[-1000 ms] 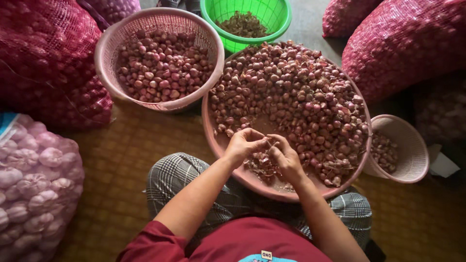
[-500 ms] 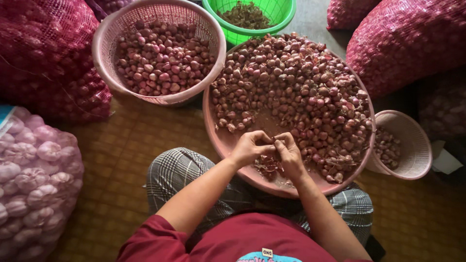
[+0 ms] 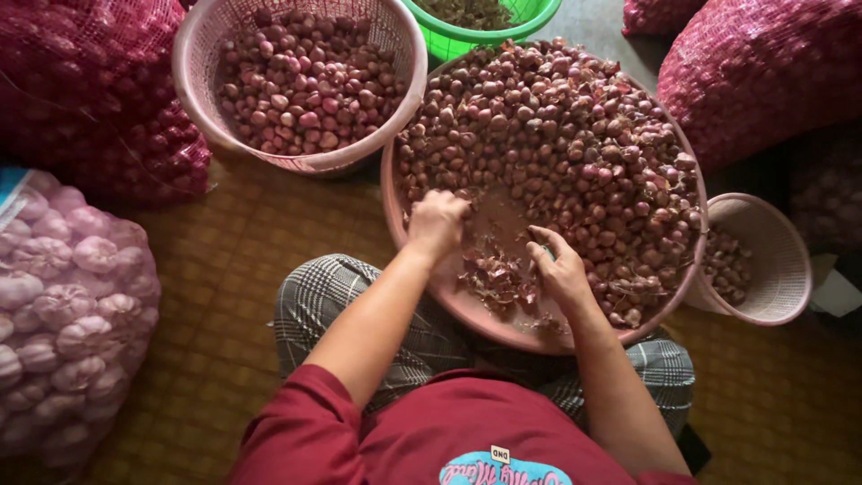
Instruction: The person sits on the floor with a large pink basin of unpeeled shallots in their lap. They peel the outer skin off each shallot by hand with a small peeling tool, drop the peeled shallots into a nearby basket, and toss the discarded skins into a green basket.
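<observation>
Shallots [image 3: 557, 135] lay heaped in a big pink basin [image 3: 391, 193] resting against the seated person's knees, with loose peelings [image 3: 498, 274] gathered at its near edge. The left hand [image 3: 437, 223] was curled among the bulbs at the heap's edge, though whether it gripped one could not be told. The right hand [image 3: 558, 267] rested beside the peelings, its fingers loosely spread.
</observation>
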